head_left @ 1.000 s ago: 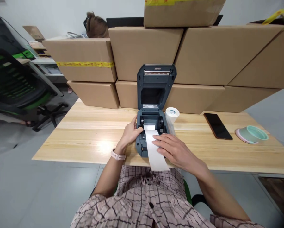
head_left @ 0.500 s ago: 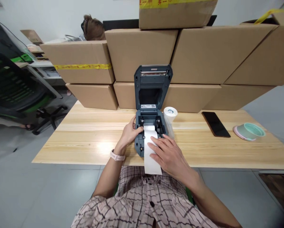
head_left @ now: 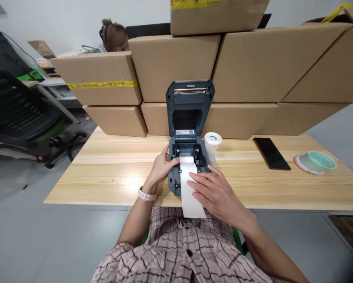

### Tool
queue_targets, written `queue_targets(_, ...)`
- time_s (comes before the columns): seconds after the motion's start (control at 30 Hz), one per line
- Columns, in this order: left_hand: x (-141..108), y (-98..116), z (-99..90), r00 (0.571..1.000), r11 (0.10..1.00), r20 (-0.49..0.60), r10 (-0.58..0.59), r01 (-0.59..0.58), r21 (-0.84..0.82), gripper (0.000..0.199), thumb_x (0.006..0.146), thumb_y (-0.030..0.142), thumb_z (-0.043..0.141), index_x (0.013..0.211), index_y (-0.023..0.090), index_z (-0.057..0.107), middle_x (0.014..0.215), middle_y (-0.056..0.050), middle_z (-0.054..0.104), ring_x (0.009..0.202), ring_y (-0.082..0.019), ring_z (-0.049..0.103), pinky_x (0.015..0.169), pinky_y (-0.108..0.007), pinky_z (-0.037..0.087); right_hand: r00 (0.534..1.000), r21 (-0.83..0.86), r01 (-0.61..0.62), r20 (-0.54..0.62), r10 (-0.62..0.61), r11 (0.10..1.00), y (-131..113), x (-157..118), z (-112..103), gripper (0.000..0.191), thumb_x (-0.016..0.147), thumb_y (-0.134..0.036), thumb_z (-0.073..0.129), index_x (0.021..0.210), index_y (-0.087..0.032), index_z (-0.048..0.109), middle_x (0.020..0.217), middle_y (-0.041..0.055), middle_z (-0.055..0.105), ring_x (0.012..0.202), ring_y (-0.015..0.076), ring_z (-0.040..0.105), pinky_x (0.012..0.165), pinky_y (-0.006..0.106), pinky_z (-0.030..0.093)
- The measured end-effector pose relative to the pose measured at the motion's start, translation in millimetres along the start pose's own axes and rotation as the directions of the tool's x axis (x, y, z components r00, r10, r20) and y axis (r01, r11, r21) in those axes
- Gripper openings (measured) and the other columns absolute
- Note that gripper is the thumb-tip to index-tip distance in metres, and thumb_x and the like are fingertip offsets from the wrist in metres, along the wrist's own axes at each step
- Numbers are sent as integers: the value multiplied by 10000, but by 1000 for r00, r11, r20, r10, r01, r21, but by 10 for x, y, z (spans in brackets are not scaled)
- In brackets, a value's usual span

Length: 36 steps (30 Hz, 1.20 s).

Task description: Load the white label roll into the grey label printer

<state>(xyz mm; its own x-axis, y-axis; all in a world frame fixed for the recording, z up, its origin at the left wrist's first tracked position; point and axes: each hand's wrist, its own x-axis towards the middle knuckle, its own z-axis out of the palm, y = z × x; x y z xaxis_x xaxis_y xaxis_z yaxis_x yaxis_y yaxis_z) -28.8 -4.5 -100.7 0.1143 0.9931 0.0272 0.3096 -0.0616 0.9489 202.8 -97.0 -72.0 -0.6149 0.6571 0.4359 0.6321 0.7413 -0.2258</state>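
A dark grey label printer [head_left: 174,181] stands on the wooden table with its lid [head_left: 190,104] raised upright. From its inside a white paper strip [head_left: 191,206] runs toward me and hangs past the table's front edge. My left hand [head_left: 160,169] grips the printer's left side, thumb over the rim and fingers along the outer wall. Stretched-out fingers of my right hand [head_left: 219,193] lie on the right part of the strip, pressing it lightly against the printer's front. Close to the printer's right side stands a white roll [head_left: 213,140] in clear wrap.
Stacked cardboard boxes [head_left: 176,67] line the table's back. A phone [head_left: 271,153] and a green cup [head_left: 318,160] on a pink coaster are at the right. Behind the boxes, part of a person's head [head_left: 114,35] shows. An office chair [head_left: 23,106] stands to the left.
The strip's free end and my right hand have shifted slightly to the right. My left hand keeps its place on the printer. The view has turned a little.
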Motion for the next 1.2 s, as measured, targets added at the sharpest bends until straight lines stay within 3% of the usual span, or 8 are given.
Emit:
queue_targets(0.4, -39, 24, -18, 997, 991, -51, -52, 58, 124, 780, 846, 498, 733, 1538, 234, 486, 1046, -74, 760, 945, -281, 696, 859, -399, 524, 1000, 95, 3, -8, -2, 995, 25, -62, -69, 277, 1072, -294, 505, 1263, -240, 697, 1325, 52, 748, 1192, 265, 699, 1146, 688, 425)
queue_targets(0.5, -198, 45, 29, 995, 992, -82, -58, 67, 106, 902, 852, 522, 739, 1615, 227, 360, 1321, -147, 685, 1130, -327, 668, 980, -462, 505, 988, 202, 0, -153, 32, 979, 211, 15, -239, 247, 1060, -307, 534, 1227, -332, 714, 1247, -4, 782, 1143, 234, 726, 1136, 614, 474)
queue_targets(0.6, -468, 45, 140, 999, 997, -42, 30, -33, -69, 961, 853, 481, 763, 1648, 263, 271, 1685, -140, 360, 1505, -364, 412, 1228, -495, 343, 845, 261, -147, -468, 258, 954, 646, 404, -465, 282, 1049, -390, 547, 1294, -374, 685, 1306, 12, 748, 1228, 245, 683, 1101, 550, 516)
queue_targets(0.67, -666, 46, 221, 1000, 986, -23, 16, -20, -164, 1009, 857, 452, 771, 1668, 280, 196, 1760, -98, 193, 1615, -351, 207, 1313, -488, 201, 739, 393, -213, -534, 411, 894, 1014, 850, -570, 441, 1048, -545, 484, 1408, -320, 606, 1462, 47, 646, 1346, 266, 609, 1163, 558, 460)
queue_targets(0.77, -917, 63, 320, 997, 966, -7, -75, 71, -247, 1116, 859, 451, 779, 1684, 306, 43, 1779, -82, 103, 1632, -338, 159, 1331, -484, 174, 789, 649, -267, -277, 548, 712, 1447, 1572, -603, 745, 1030, -743, 215, 1565, -263, 412, 1623, 94, 480, 1424, 280, 546, 1161, 538, 457)
queue_targets(0.87, -1080, 69, 391, 994, 942, -2, -111, 105, -320, 1214, 837, 482, 804, 1676, 330, -60, 1783, -89, 66, 1621, -334, 211, 1314, -471, 247, 896, 731, -219, -111, 429, 647, 1525, 1940, -534, 970, 957, -809, -50, 1554, -201, 415, 1533, 113, 573, 1391, 291, 573, 1143, 550, 472)
queue_targets(1.03, -1170, -49, 394, 994, 902, -55, -97, 64, -427, 1234, 837, 558, 784, 1667, 345, -104, 1776, -106, 112, 1618, -317, 231, 1291, -462, 298, 898, 673, -74, -276, 343, 736, 1027, 1290, -358, 811, 1019, -728, -2, 1531, -298, 457, 1524, 34, 589, 1441, 249, 528, 1214, 533, 411)
queue_targets(1.2, -974, -72, 244, 977, 891, -197, -84, -15, -454, 1086, 863, 741, 627, 1683, 312, 59, 1750, -139, 216, 1620, -336, 217, 1305, -512, 225, 966, 421, -86, -185, 178, 903, 478, 258, -74, 565, 1086, -598, 202, 1485, -380, 537, 1595, -1, 531, 1546, 247, 394, 1271, 581, 314)
